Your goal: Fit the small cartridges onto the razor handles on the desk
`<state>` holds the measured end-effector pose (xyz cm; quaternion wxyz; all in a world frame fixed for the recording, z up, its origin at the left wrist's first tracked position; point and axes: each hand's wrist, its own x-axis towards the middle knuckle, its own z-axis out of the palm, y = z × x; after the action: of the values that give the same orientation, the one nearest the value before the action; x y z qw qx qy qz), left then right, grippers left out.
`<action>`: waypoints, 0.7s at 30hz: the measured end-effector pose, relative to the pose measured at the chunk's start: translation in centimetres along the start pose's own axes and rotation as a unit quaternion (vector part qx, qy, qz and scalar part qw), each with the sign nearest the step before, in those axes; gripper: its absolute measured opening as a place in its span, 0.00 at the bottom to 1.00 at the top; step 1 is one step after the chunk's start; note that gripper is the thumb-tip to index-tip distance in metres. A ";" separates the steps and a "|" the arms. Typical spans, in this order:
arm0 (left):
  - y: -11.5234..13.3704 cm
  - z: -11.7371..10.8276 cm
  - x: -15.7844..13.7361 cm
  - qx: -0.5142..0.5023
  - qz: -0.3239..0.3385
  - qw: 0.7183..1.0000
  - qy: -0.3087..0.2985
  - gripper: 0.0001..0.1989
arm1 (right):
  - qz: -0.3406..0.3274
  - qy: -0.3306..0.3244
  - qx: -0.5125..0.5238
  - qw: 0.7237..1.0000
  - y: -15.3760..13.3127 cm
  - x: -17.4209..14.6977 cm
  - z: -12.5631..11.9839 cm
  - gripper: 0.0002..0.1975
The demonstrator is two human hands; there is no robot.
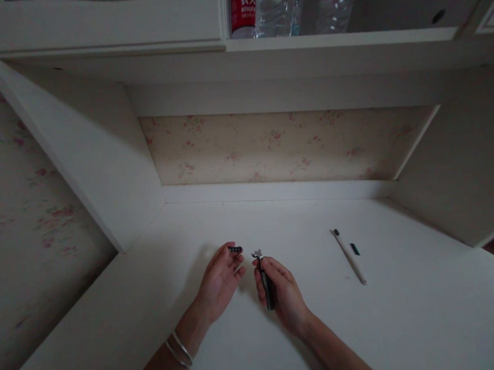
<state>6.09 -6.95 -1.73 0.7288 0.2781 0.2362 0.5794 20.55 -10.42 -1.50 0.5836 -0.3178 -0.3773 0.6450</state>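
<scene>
Over the white desk, my left hand (pixel 222 278) pinches a short black cylindrical piece (pixel 235 249) between thumb and fingertips, its other fingers loosely curled. My right hand (pixel 283 293) is wrapped round a tool with black handles (pixel 267 290) and a small silver head, which points up and away from me. The exact kind of this tool is too small to tell. A narrow gap separates the tool's head from the black piece. To the right of my right hand lies a slim white pen-like stick (pixel 350 259) with a dark end. A small dark green piece (pixel 355 249) lies beside it.
The white desktop (pixel 411 309) is enclosed by a left side panel (pixel 85 146), a right side panel (pixel 454 157) and a low back ledge (pixel 273 192). An overhead shelf (pixel 338 40) holds several plastic bottles (pixel 276 11). Floral wallpaper (pixel 273 143) shows behind.
</scene>
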 end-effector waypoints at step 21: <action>-0.8 0.1 -0.5 -0.004 -0.012 0.996 -0.093 0.08 | -0.055 -0.046 -0.110 0.991 -0.2 -0.7 0.7 0.17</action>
<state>6.66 -7.61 -2.22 0.7553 0.3250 0.1687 0.5435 20.15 -11.21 -0.95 0.5620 -0.3288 -0.4894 0.5801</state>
